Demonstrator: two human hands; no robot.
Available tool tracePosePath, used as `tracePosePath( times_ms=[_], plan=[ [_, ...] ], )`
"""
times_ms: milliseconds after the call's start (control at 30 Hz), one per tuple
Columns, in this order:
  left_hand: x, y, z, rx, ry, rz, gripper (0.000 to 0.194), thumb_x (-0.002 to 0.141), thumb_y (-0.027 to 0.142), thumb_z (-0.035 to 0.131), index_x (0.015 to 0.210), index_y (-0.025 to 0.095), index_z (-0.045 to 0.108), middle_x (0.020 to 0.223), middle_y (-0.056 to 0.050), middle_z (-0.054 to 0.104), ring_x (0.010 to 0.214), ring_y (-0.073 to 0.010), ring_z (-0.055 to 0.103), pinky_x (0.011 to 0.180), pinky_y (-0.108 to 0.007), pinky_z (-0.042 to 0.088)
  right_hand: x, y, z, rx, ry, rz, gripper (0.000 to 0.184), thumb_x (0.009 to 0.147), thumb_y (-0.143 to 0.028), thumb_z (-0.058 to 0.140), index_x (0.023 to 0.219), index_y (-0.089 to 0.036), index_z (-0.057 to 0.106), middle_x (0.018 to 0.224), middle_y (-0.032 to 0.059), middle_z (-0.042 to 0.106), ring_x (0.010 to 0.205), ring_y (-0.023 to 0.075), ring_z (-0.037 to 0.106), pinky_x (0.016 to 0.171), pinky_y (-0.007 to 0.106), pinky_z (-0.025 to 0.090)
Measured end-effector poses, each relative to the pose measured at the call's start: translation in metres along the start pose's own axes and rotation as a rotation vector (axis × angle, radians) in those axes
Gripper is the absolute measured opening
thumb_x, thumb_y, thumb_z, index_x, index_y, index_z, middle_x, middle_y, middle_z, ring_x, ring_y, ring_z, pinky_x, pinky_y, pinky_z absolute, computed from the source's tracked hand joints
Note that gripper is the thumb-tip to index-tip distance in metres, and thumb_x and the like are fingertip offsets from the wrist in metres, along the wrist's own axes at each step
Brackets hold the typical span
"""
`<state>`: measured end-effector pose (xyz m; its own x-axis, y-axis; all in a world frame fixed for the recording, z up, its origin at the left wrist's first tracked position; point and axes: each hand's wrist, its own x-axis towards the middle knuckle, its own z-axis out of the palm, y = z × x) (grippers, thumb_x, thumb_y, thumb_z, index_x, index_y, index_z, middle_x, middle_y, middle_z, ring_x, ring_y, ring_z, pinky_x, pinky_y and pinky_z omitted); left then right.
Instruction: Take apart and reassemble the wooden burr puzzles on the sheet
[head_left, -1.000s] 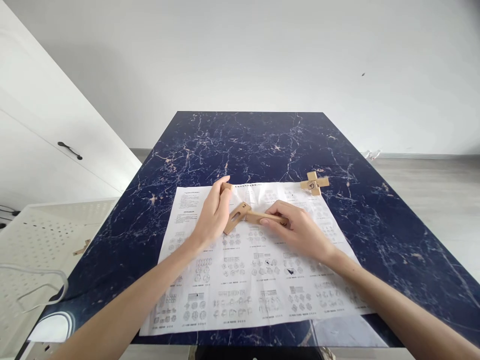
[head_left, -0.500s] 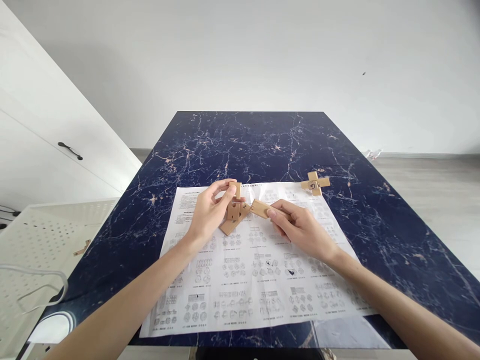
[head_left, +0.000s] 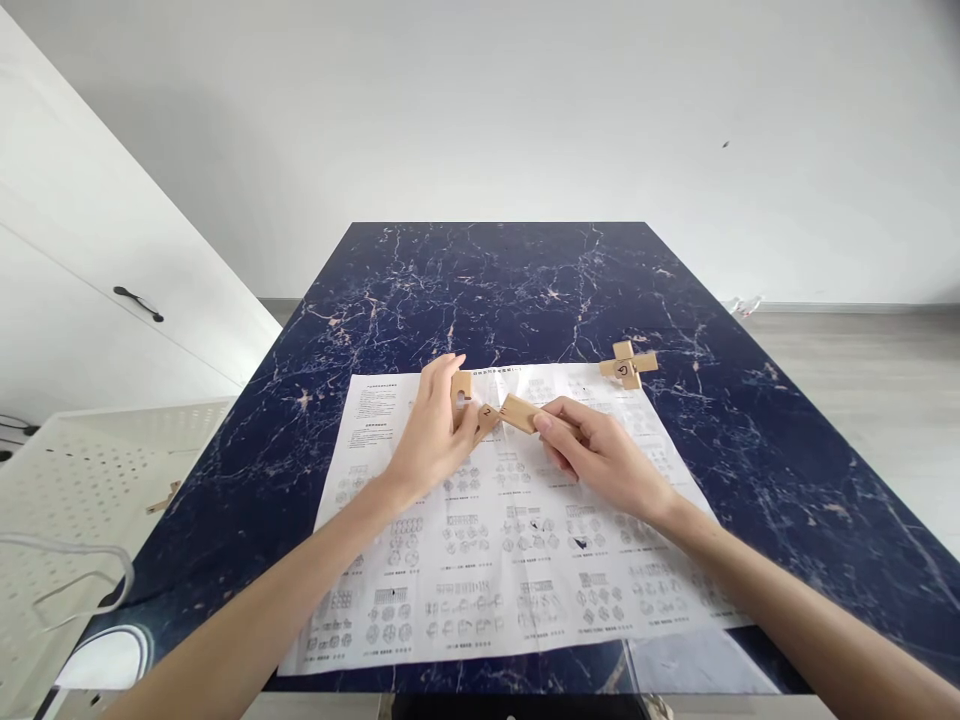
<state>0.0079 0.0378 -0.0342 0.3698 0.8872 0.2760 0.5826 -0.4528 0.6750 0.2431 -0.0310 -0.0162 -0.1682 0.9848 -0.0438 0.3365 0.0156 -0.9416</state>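
Observation:
My left hand (head_left: 426, 435) is curled round wooden puzzle pieces near the top of the printed sheet (head_left: 375, 440). A notched wooden puzzle piece (head_left: 463, 381) shows upright between its fingers and thumb. Just below, the end of a wooden piece marked 2 (head_left: 487, 418) sticks out beside the thumb; the rest of it is hidden by the hand. My right hand (head_left: 596, 450) pinches another wooden puzzle piece (head_left: 519, 412) between thumb and fingers, its free end pointing left, close to the marked one. Whether these two touch, I cannot tell.
A cross-shaped wooden assembly (head_left: 627, 367) sits at the sheet's upper right corner on the dark blue marbled table (head_left: 495, 290). To the left stand a white perforated basket (head_left: 82, 480) with a small wooden piece (head_left: 163, 497) in it, a white cable and a white round object (head_left: 105, 655).
My left fingers have straightened upward and the thumb has dropped, covering the lower pieces that showed before. The upright piece now shows its notch. My right hand has hardly moved.

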Motion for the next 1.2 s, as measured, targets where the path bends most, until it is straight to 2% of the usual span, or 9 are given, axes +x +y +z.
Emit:
tracePosePath(
  times_ms=[100, 233, 367, 667, 800, 900, 1000, 1100, 1200],
  plan=[
    [0.000, -0.004, 0.000, 0.036, -0.026, 0.049, 0.045, 0.113, 0.030, 0.043, 0.157, 0.029, 0.034, 0.170, -0.016, 0.037, 0.157, -0.0309, 0.044, 0.124, -0.053, 0.047, 0.000, 0.000, -0.001, 0.027, -0.006, 0.012, 0.043, 0.109, -0.062, 0.051, 0.090, -0.024, 0.057, 0.064, -0.0049, 0.053, 0.052, 0.0124, 0.044, 0.053, 0.031, 0.036],
    [0.002, -0.002, -0.001, 0.158, 0.001, 0.116, 0.029, 0.114, 0.024, 0.037, 0.138, 0.024, 0.052, 0.157, -0.015, 0.053, 0.147, -0.0315, 0.054, 0.119, -0.056, 0.049, 0.001, -0.004, -0.002, 0.070, -0.024, 0.000, 0.052, 0.112, -0.065, 0.042, 0.080, -0.025, 0.050, 0.065, -0.0036, 0.053, 0.055, 0.0128, 0.046, 0.059, 0.032, 0.041],
    [0.003, 0.005, -0.002, 0.275, 0.073, 0.200, 0.012, 0.109, 0.033, 0.055, 0.109, 0.022, 0.061, 0.131, -0.014, 0.067, 0.137, -0.0347, 0.057, 0.117, -0.059, 0.047, 0.001, -0.009, -0.004, 0.125, -0.029, 0.024, 0.057, 0.113, -0.067, 0.035, 0.076, -0.025, 0.047, 0.064, -0.0023, 0.053, 0.055, 0.0138, 0.046, 0.063, 0.034, 0.042],
    [0.002, 0.016, -0.005, 0.335, 0.037, 0.259, 0.028, 0.093, 0.048, 0.077, 0.090, 0.022, 0.068, 0.117, -0.014, 0.070, 0.143, -0.0441, 0.049, 0.120, -0.065, 0.043, 0.002, -0.004, -0.003, 0.144, -0.010, 0.051, 0.056, 0.111, -0.070, 0.041, 0.079, -0.025, 0.048, 0.065, -0.0030, 0.053, 0.055, 0.0137, 0.045, 0.060, 0.033, 0.039],
    [0.001, 0.018, -0.007, 0.370, 0.019, 0.299, 0.043, 0.091, 0.055, 0.079, 0.069, 0.021, 0.067, 0.120, -0.015, 0.071, 0.141, -0.0458, 0.050, 0.118, -0.065, 0.044, 0.002, -0.003, -0.001, 0.164, -0.003, 0.046, 0.055, 0.111, -0.069, 0.043, 0.078, -0.025, 0.047, 0.063, -0.0042, 0.051, 0.054, 0.0124, 0.043, 0.057, 0.032, 0.036],
    [-0.001, 0.019, -0.007, 0.375, 0.020, 0.347, 0.047, 0.094, 0.054, 0.078, 0.063, 0.020, 0.065, 0.120, -0.015, 0.071, 0.135, -0.0422, 0.055, 0.113, -0.061, 0.049, 0.003, -0.002, -0.002, 0.211, 0.020, 0.050, 0.052, 0.111, -0.068, 0.046, 0.082, -0.024, 0.049, 0.064, -0.0047, 0.051, 0.053, 0.0118, 0.043, 0.056, 0.031, 0.036],
    [-0.002, 0.020, -0.006, 0.295, 0.021, 0.355, 0.042, 0.101, 0.053, 0.070, 0.075, 0.020, 0.065, 0.117, -0.013, 0.071, 0.115, -0.0327, 0.066, 0.101, -0.053, 0.056, 0.004, 0.000, -0.003, 0.266, 0.073, 0.045, 0.048, 0.111, -0.066, 0.049, 0.090, -0.024, 0.055, 0.064, -0.0055, 0.049, 0.053, 0.0121, 0.041, 0.056, 0.031, 0.035],
    [-0.004, 0.022, -0.007, 0.148, 0.009, 0.242, 0.037, 0.110, 0.052, 0.055, 0.088, 0.022, 0.057, 0.094, -0.006, 0.070, 0.075, -0.0197, 0.066, 0.071, -0.038, 0.057, 0.005, 0.002, -0.004, 0.298, 0.139, 0.037, 0.046, 0.110, -0.066, 0.050, 0.091, -0.024, 0.057, 0.065, -0.0052, 0.047, 0.054, 0.0128, 0.040, 0.055, 0.031, 0.034],
    [-0.004, 0.026, -0.008, -0.087, -0.052, 0.077, 0.033, 0.114, 0.049, 0.044, 0.094, 0.024, 0.050, 0.074, 0.001, 0.065, 0.058, -0.0153, 0.063, 0.057, -0.031, 0.051, 0.004, 0.001, -0.004, 0.290, 0.169, 0.023, 0.047, 0.109, -0.067, 0.051, 0.089, -0.025, 0.056, 0.065, -0.0047, 0.047, 0.053, 0.0134, 0.040, 0.054, 0.032, 0.035]
  ],
)
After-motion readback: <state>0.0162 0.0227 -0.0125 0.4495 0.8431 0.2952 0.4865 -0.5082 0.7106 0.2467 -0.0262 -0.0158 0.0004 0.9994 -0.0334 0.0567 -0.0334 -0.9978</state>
